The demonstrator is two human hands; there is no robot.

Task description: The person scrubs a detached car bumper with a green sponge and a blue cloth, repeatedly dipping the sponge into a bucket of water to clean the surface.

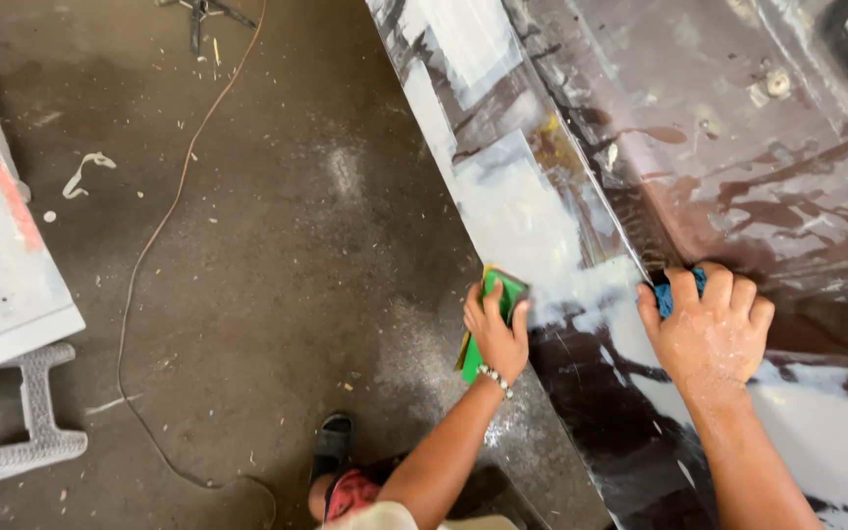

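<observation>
Firmly, left fingers [491,319] clutch a green pad [503,294]; right fingers [714,294] grip blue cloth [666,297].

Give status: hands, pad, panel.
Left hand grips green pad against panel edge. Right hand presses blue cloth on the wet dark surface. Nothing blocking.

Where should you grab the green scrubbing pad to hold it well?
Probably by its long edges, from the outer side, as the left hand does: the green pad is thin and flat against the brown panel, so an open palm presses it flat.
</observation>
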